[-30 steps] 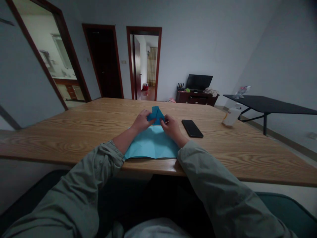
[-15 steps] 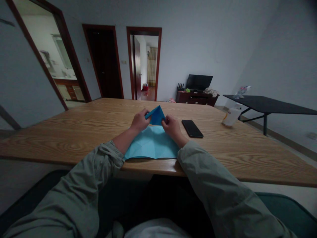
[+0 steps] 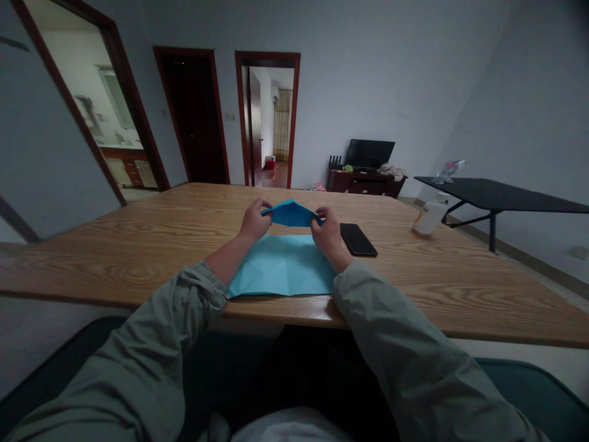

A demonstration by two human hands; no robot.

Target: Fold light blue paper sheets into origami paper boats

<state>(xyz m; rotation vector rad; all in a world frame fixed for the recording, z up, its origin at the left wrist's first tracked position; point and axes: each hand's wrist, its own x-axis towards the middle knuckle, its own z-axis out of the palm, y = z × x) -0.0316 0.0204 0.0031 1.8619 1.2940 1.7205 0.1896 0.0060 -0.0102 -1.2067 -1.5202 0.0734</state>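
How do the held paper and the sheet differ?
Pose: the held paper is up between the left hand and right hand; the sheet lies on the table.
Shape: the held paper is bent to a low peak, the sheet spread out with creases.
Look: the held paper is deeper blue and covers less of the view than the paler sheet.
Shared: both are blue.

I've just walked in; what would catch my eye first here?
Probably the folded blue paper, held between the left hand and the right hand near mid-view. Below it, a light-blue sheet lies by the near edge of the wooden table. A black phone rests just right of the right hand.
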